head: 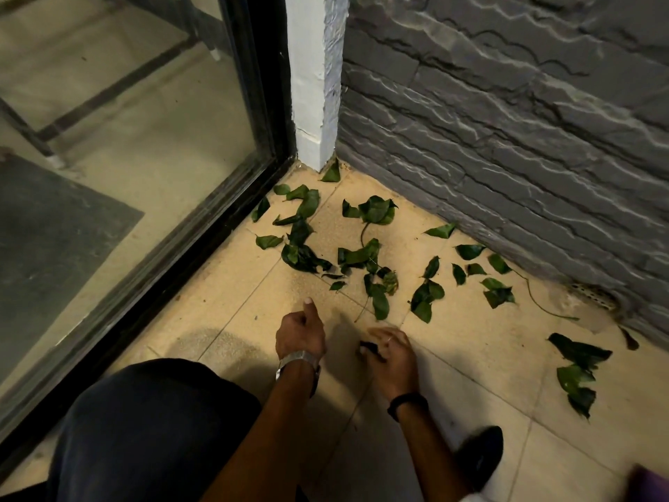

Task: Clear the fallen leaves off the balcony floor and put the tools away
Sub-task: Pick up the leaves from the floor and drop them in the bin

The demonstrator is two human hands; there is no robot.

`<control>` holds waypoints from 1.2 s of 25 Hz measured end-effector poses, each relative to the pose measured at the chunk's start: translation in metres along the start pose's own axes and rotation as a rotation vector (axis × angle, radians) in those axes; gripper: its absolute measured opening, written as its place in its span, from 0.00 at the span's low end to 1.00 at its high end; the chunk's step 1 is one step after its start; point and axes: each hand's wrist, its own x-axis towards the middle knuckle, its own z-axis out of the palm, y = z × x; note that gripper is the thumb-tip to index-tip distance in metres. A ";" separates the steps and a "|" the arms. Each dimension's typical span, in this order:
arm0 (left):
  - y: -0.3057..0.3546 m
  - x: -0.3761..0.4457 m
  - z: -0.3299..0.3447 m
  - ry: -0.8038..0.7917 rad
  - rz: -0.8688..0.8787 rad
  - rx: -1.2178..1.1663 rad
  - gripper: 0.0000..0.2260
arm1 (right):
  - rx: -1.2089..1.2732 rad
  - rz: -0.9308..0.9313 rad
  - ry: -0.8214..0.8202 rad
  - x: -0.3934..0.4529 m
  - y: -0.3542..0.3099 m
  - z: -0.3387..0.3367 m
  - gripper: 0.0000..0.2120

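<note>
Floor: beige tiles [470, 356] are meeting a corner at the white post [315, 85], which is serving as the landmark below.
Edges: a black door frame [202, 244] with glass is running down and left from the post; a grey stone wall [506, 132] is running down and right from it.
Leaves: green leaves [362, 255] are lying scattered on the tiles just below the post, spreading rightward along the wall's foot; one leaf [331, 172] is leaning against the post's base; a separate clump [577, 371] is lying far to the lower right of the post.
Drain: a small grille [593, 298] is sitting at the wall's foot, right of the post.
Open room: bare tile is showing between the leaves and the person, well below the post.
Left hand [300, 333]: it is hovering low over bare tile below the post, fingers curled in, thumb sticking out, holding nothing visible; a watch is sitting on its wrist.
Right hand [389, 351]: it is reaching down beside the left, fingers curling round something small and dark, perhaps a leaf, but I cannot tell what.
Person: a dark-clothed knee [144, 429] is filling the lower left; a dark shoe [478, 451] is resting on the tile at lower right.
</note>
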 end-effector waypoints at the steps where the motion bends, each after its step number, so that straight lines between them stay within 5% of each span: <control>1: 0.000 0.000 -0.001 -0.016 -0.006 -0.020 0.28 | -0.124 -0.064 -0.066 0.005 0.010 0.003 0.11; 4: 0.000 0.003 -0.005 -0.048 -0.016 -0.105 0.24 | -0.203 -0.148 -0.069 0.030 0.012 -0.003 0.08; 9: 0.000 0.001 -0.007 -0.113 -0.018 -0.178 0.21 | -0.096 0.105 0.070 0.074 -0.002 -0.010 0.23; 13: 0.000 -0.005 -0.001 -0.134 0.009 -0.117 0.22 | -0.164 0.064 0.004 0.072 -0.006 -0.013 0.07; 18: -0.004 -0.002 0.012 -0.202 0.059 0.090 0.28 | 0.279 0.043 -0.008 0.000 -0.046 -0.009 0.10; 21: -0.006 -0.002 0.015 -0.268 0.097 0.222 0.28 | 0.485 0.093 -0.187 -0.042 -0.073 -0.003 0.16; 24: -0.007 0.006 0.014 -0.087 0.157 0.248 0.21 | 0.457 0.023 -0.426 -0.030 -0.072 -0.023 0.15; 30: -0.005 -0.003 0.010 -0.056 0.133 0.018 0.13 | -0.087 -0.062 0.110 0.101 -0.037 -0.041 0.17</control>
